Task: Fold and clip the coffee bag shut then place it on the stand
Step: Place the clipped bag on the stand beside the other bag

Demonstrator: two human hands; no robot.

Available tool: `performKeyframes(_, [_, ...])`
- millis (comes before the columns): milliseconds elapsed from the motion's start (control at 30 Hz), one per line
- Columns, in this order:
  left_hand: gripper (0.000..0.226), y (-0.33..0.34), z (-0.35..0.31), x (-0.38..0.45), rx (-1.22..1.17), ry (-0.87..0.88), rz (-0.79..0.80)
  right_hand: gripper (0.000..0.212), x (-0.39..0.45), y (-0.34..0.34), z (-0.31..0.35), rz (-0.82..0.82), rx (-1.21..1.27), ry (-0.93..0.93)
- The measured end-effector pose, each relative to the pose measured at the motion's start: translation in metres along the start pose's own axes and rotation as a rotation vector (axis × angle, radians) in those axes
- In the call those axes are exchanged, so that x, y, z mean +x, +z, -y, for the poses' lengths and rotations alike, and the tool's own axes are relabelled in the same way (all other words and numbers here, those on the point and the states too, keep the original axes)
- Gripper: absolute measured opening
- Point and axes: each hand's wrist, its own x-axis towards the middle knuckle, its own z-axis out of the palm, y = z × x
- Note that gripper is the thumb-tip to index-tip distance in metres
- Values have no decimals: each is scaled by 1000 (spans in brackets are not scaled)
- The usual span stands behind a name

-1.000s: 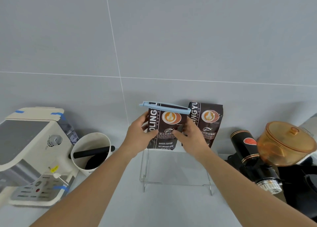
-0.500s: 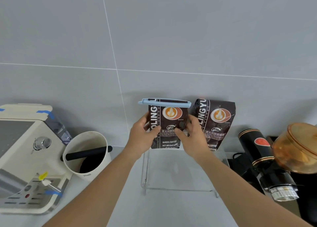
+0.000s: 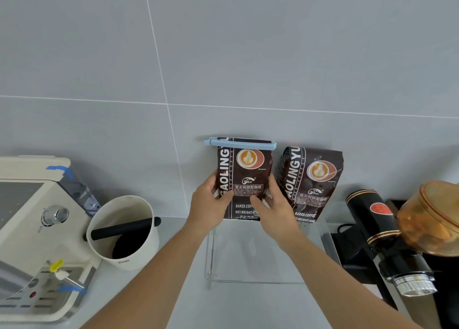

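A dark brown coffee bag (image 3: pixel 246 172) stands upright at the back left of a clear acrylic stand (image 3: pixel 260 254), against the wall. A light blue clip (image 3: pixel 239 143) runs across its folded top. My left hand (image 3: pixel 211 204) holds the bag's left side, thumb on the front. My right hand (image 3: pixel 273 209) grips its lower right side, with the thumb across the front. The bag's bottom edge sits at the stand's top surface; whether it rests on it I cannot tell.
A second coffee bag (image 3: pixel 310 184) leans on the stand's right side. A cream espresso machine (image 3: pixel 32 229) and a white knock box (image 3: pixel 124 232) with a black bar stand left. A black grinder (image 3: pixel 382 234) with an amber lid (image 3: pixel 437 217) is right.
Both hands have carried the clipped bag back toward the wall and set it level and upright over the stand's back left. My view has shifted slightly left.
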Motion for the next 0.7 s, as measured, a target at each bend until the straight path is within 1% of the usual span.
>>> performKeyframes(200, [36, 5, -1, -4, 60, -24, -23, 64, 4, -1, 0, 24, 53, 37])
performKeyframes(300, [35, 5, 0, -3, 73, -34, -25, 62, 4, -1, 2, 25, 60, 44])
performKeyframes(433, [33, 5, 1, -2, 95, -42, -17, 54, 3, -2, 5, 21, 73, 71])
performKeyframes(533, [32, 4, 1, -2, 50, -96, -14, 47, 2, -3, 7, 23, 112, 95])
performKeyframes(633, [35, 0, -3, -6, -1, -148, 1, 42, 0, -4, 9, 31, 160, 103])
performKeyframes(700, [34, -3, -6, -9, -36, -166, 14, 37, -3, -6, 11, 26, 144, 102])
